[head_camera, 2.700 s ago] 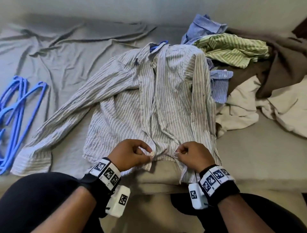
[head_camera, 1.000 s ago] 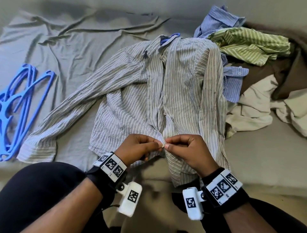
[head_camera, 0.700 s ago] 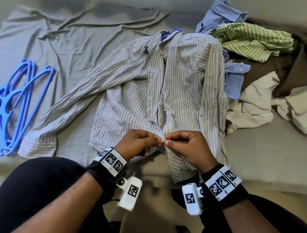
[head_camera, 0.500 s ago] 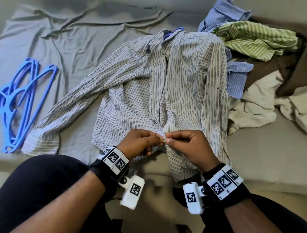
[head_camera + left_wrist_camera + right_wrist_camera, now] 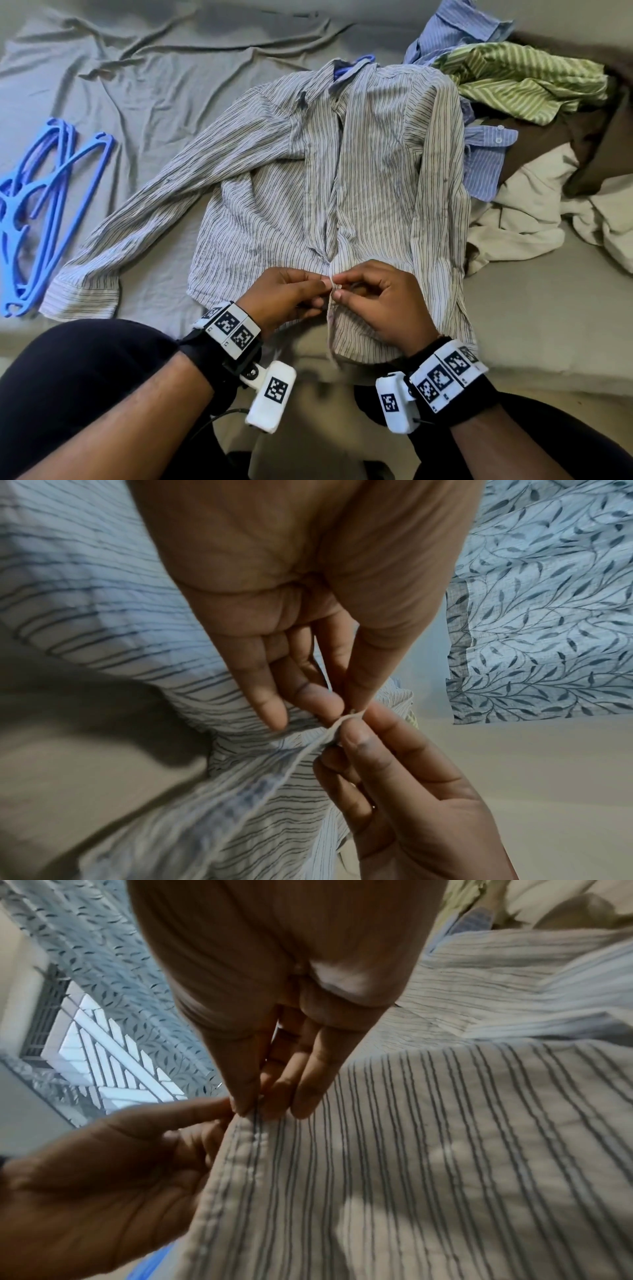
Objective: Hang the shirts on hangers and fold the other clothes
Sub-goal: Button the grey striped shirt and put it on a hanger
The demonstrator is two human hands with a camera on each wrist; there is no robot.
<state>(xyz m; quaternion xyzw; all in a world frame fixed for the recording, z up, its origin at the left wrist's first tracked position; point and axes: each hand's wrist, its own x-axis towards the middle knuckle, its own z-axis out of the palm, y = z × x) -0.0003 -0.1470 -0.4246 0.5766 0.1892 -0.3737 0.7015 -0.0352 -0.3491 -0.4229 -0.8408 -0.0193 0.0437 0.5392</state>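
at the striped shirt [image 5: 359,178] placket, both hands' fingers [image 5: 356,696] pinching cloth, button hidden

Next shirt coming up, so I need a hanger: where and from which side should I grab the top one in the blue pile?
Take the blue hangers by the long straight arm of the topmost one, left hand coming down from above. That arm lies flat and apart from the tangled hooks, which would likely snag.
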